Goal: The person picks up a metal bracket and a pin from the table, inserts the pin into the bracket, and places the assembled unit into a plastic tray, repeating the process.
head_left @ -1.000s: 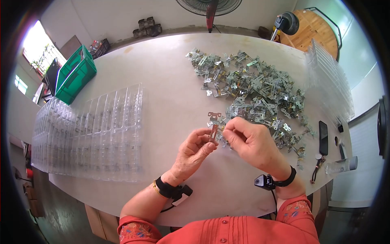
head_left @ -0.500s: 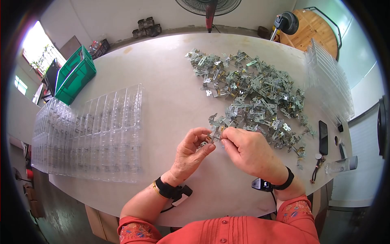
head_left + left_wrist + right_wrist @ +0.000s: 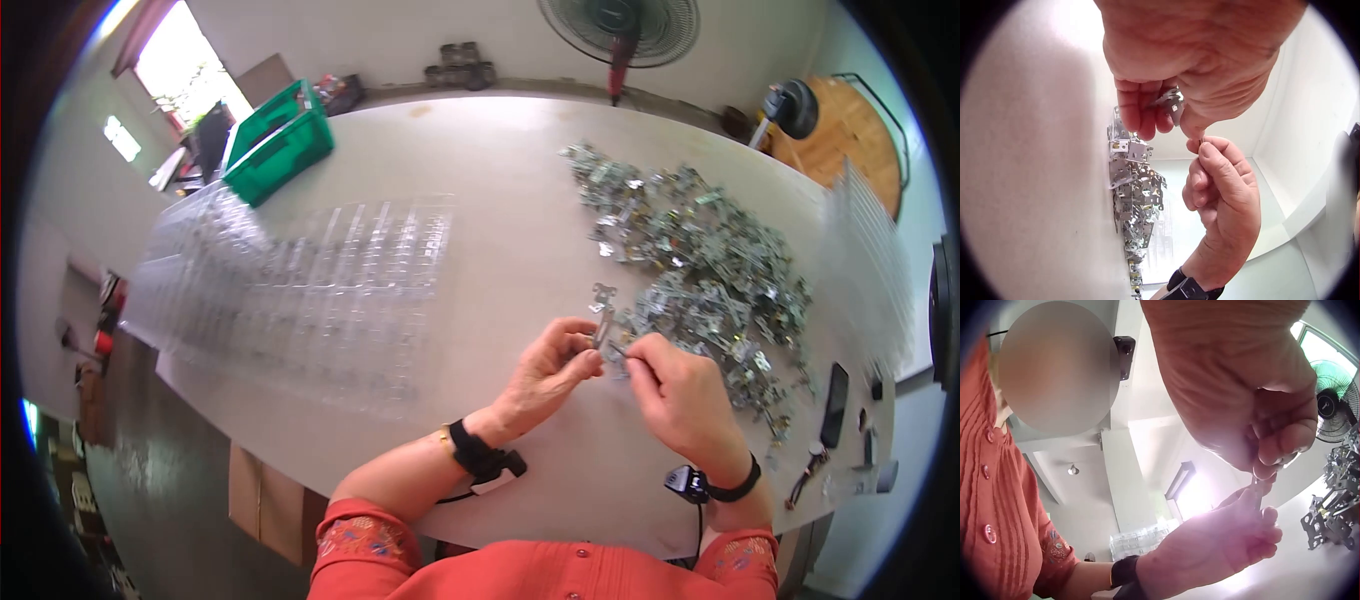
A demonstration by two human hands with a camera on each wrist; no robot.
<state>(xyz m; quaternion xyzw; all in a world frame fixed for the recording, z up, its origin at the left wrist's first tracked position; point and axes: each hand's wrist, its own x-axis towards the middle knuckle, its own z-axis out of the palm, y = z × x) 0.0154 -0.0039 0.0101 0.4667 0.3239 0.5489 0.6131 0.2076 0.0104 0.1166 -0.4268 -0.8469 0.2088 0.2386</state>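
In the head view the left hand (image 3: 548,378) pinches a small metal bracket (image 3: 603,312) between thumb and fingers, its wider end sticking up. Close on its right, the right hand (image 3: 690,395) has thumb and forefinger pinched on a thin small piece (image 3: 618,349), too small to identify. The left wrist view shows the bracket (image 3: 1175,107) partly hidden by the left hand (image 3: 1197,56), with the right hand's (image 3: 1225,181) fingertips almost against it. A heap of similar metal brackets (image 3: 720,250) lies just beyond the hands.
Clear plastic trays (image 3: 300,300) lie at the left of the table (image 3: 500,200), with more trays (image 3: 868,270) standing at the right. A green crate (image 3: 280,150) is at the far left. A phone (image 3: 835,405), a watch (image 3: 806,476) and a bottle lie near the right edge.
The head view has swung left, so the table appears further right. The bracket in the left hand has turned more upright, and the right hand has drawn slightly away from it.
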